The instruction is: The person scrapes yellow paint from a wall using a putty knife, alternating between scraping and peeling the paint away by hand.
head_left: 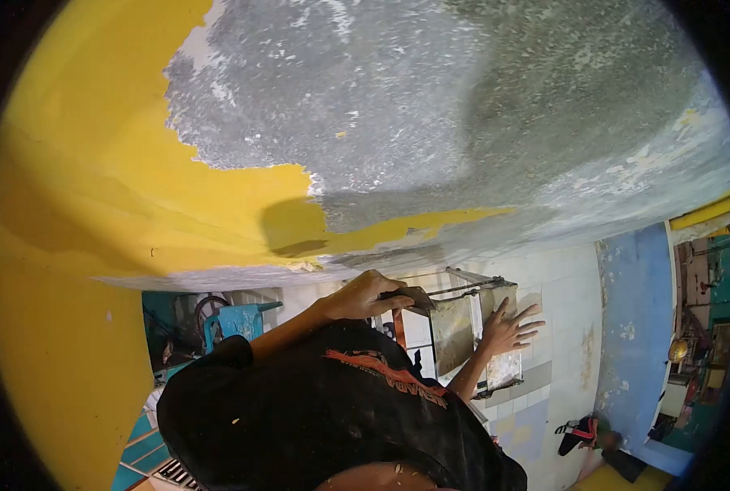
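Your left hand [366, 296] gripped one dark, flat scraper [419, 300].
Your right hand [508, 331] spread wide beside two stained panels [454, 334].

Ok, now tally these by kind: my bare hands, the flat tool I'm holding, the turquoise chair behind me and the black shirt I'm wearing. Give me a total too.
Hands: 2, left hand and right hand
Flat tool: 1
Turquoise chair: 1
Black shirt: 1
Total: 5
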The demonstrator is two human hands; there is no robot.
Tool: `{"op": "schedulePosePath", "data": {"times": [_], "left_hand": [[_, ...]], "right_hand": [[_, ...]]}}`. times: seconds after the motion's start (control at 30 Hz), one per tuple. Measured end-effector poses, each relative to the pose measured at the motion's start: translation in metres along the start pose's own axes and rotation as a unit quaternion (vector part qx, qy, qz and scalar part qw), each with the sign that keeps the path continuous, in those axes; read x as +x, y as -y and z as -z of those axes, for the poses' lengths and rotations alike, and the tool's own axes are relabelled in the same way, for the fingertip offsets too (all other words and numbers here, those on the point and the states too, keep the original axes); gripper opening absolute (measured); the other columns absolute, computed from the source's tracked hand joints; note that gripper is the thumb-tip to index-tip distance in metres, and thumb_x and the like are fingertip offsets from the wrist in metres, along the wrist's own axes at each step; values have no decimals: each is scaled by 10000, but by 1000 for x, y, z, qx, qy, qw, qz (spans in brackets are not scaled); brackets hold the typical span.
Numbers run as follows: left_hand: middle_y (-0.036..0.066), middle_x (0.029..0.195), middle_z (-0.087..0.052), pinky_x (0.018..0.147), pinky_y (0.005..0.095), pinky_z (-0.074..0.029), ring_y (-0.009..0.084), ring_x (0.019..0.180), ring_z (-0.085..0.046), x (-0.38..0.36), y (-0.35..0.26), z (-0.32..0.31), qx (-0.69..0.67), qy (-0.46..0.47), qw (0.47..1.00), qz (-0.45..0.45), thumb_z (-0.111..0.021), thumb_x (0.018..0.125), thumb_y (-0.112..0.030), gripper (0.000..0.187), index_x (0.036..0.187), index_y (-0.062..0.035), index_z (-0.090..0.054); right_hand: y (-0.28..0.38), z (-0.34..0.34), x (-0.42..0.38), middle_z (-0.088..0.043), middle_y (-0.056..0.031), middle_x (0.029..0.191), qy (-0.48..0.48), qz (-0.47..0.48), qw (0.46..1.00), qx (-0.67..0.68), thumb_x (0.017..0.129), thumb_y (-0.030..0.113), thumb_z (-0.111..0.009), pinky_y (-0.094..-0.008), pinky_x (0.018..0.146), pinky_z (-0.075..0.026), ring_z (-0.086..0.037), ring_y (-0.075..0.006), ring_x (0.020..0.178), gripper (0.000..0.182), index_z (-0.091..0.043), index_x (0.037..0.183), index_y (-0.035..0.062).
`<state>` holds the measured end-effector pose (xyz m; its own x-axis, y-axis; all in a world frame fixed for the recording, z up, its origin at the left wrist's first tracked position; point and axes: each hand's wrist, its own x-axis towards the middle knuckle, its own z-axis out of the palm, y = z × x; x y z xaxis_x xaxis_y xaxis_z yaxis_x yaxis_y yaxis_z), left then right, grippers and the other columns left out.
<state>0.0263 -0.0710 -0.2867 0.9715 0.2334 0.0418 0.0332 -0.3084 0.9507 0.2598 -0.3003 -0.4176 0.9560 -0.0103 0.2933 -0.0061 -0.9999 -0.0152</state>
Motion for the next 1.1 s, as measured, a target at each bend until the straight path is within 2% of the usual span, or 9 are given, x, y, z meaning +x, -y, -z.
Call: {"op": "schedulePosePath", "data": {"times": [0.37, 0.53, 0.57, 0.63, 0.7, 0.87, 0.9, 0.97, 1.1], "left_hand": [[69, 649, -633, 517, 286, -433, 164, 542, -577, -23, 17, -11, -33, -62, 997, 18, -537, 891, -194, 230, 841, 16, -615], [62, 705, -635, 528, 229, -433, 91, 578, -553, -39, 15, -22, -167, -188, 966, 52, -493, 923, -196, 252, 847, 18, -601], [71, 724, -634, 570, 236, -446, 103, 607, -564, -40, 18, -24, -241, -227, 942, 51, -476, 932, -209, 271, 858, 23, -595], [80, 762, -638, 697, 266, -463, 127, 707, -593, -40, 27, -27, -264, -304, 915, 24, -442, 948, -263, 327, 897, 25, -590], [111, 856, -657, 769, 272, -455, 136, 815, -611, -39, 19, -22, -275, -339, 899, 32, -422, 951, -322, 377, 931, 10, -600], [142, 924, -659, 770, 248, -456, 131, 868, -613, -27, 2, -8, -337, -345, 874, 66, -396, 953, -370, 426, 966, 5, -595], [150, 933, -657, 743, 240, -460, 128, 847, -613, -23, 7, -10, -349, -353, 867, 43, -390, 952, -381, 432, 970, 3, -587], [141, 898, -656, 693, 234, -466, 122, 790, -608, -21, 17, -13, -384, -364, 848, 37, -383, 953, -390, 429, 959, -4, -571], [34, 636, -546, 563, 237, -450, 102, 587, -540, -22, 12, -25, -488, -392, 778, 40, -401, 951, -373, 386, 867, -21, -536]], "right_hand": [[-2, 4, 3, -363, -131, 1385, 114, 2, 993, 39, 825, 675, -314, -529, 1045, -191, -440, -308, 1182, 708, -364, 1359, 212], [0, -57, -28, -140, -272, 1435, -60, 136, 989, -1, 835, 659, -319, -632, 1005, -126, -184, -457, 1306, 753, -170, 1428, 221], [13, -47, -40, -58, -356, 1406, 106, 158, 981, 36, 830, 649, -360, -668, 978, -121, -99, -510, 1303, 795, -84, 1438, 218], [41, -26, -76, -150, -359, 1385, 64, 330, 869, 362, 798, 462, -606, -611, 1001, -171, -169, -519, 1277, 705, -372, 1335, 69], [78, 67, -103, -263, -296, 1358, 244, 357, 767, 474, 800, 310, -648, -521, 1020, -198, -230, -443, 1272, 530, -473, 1249, 89], [108, 137, -125, -568, -123, 859, 670, 253, 457, 529, 942, 391, -399, -323, 787, -425, -550, -217, 811, 424, -522, 989, -13], [109, 137, -125, -568, -123, 859, 670, 255, 455, 527, 942, 391, -399, -323, 787, -425, -550, -217, 811, 424, -522, 989, -13], [114, 135, -124, -471, -16, 640, 762, 166, 275, 563, 958, 463, -283, -250, 535, -388, -447, -119, 546, 511, -488, 775, 32], [114, 120, -131, -275, 55, 524, 732, 190, 377, 534, 927, 540, -286, -211, 381, -178, -225, -40, 408, 501, -349, 688, 105]]}}
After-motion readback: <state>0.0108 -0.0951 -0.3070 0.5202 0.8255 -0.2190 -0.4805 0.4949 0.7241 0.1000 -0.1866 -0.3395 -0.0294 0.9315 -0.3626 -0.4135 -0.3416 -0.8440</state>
